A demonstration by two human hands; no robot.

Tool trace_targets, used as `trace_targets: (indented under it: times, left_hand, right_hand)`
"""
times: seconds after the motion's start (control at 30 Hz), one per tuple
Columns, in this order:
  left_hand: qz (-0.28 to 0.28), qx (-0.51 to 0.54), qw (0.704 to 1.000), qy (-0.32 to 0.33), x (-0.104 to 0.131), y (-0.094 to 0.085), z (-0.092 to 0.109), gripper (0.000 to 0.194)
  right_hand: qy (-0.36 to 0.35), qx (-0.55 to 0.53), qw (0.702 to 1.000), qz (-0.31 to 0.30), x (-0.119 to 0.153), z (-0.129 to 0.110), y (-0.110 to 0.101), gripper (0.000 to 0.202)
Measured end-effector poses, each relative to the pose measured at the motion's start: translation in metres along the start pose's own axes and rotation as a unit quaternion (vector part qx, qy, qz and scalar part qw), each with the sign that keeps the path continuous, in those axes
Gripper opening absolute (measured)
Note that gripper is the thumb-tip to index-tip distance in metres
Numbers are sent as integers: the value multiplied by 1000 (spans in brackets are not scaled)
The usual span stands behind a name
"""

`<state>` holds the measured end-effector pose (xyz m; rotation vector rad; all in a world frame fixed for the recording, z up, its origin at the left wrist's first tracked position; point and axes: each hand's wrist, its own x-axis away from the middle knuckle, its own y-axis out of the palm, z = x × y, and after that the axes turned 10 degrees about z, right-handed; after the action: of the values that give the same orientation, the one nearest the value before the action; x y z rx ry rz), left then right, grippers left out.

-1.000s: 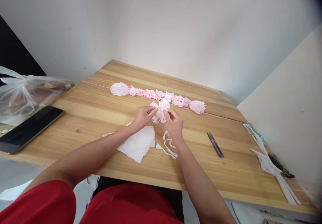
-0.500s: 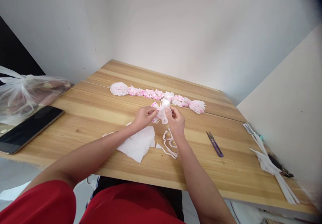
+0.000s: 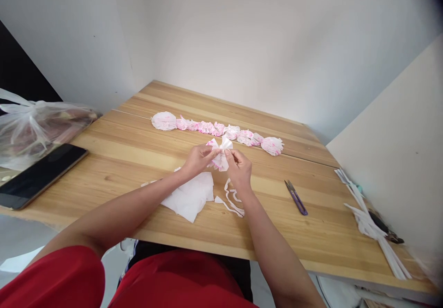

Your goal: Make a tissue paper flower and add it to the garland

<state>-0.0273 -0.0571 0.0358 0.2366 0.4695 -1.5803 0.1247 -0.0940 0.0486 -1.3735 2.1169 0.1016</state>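
Between my two hands is a pink-and-white paper flower, its petals fanned out above and below my fingertips. My left hand is closed, pinching the flower's left side with thumb and fingers. From the right, my right hand pinches its middle, thumb close to the left thumb. Below my hands lie folded white tissue paper and several thin, curled paper strips. Beyond the hands, a row of similar pink-and-white paper flowers stretches across the wooden table.
Purple-handled thread snips lie on the right. Near the right edge are bundled white strips and a dark-handled tool. At left sit a black phone and a tied clear plastic bag. Walls border the table's back and right.
My right hand has shifted slightly left, bringing its thumb nearer the left thumb at the flower's middle. The flower's upper petals have turned a little. Both hands keep hold.
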Motion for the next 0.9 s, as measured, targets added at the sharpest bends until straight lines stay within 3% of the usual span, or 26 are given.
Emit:
trace_targets:
  times: [0.17,0.43,0.67,0.77,0.9]
  left_hand:
    - [5,41,998,-39,1,1,1,50]
    - [16,45,998,-32,2,2,0,51]
    - [57,85,989,-103,-3,-1,-2,50]
    - [75,98,985,-120,-6,-2,-3,51]
    - [47,114,985,-121,-6,-3,-1,50]
  right_hand:
    - [115,-79,990,25,-3,5,2,37]
    - [231,-201,952,23,-5,11,7,38]
    - [129,-79,988,17,-5,-3,-1,37]
    - [102,-29,994,-23,-4,-7,-1,36]
    - [56,33,996,-58,0,-4,2,29]
